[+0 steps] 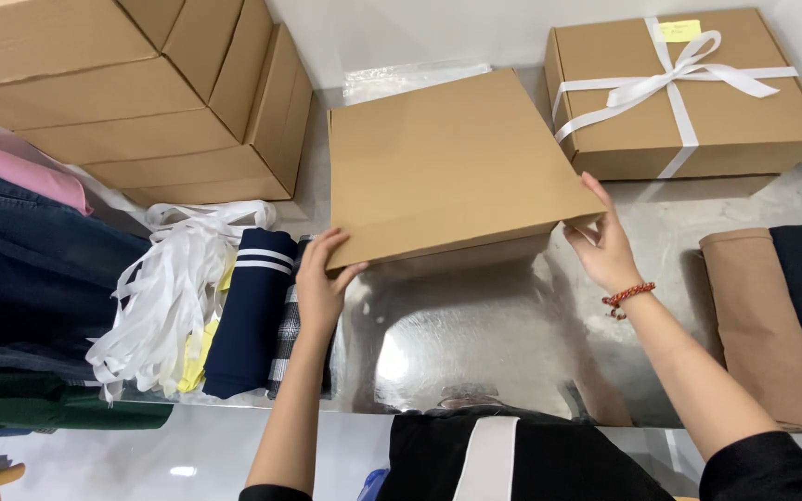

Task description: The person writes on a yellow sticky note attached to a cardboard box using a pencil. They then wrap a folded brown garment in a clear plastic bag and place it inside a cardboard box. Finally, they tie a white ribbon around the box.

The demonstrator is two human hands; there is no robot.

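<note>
Gripping the plain cardboard box (452, 162) at its near corners, the left hand (319, 278) and right hand (602, 243) are clamping it, its near edge tilting above the shiny table (475, 343), just left of the ribboned box (684, 93).

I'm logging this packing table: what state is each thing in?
Plain flat brown cardboard box: closed, near edge lifted.
Left hand: gripping its near left corner.
Right hand: gripping its near right corner.
Brown cardboard box with white ribbon: closed, tied.
White ribbon strips: loose pile.
</note>
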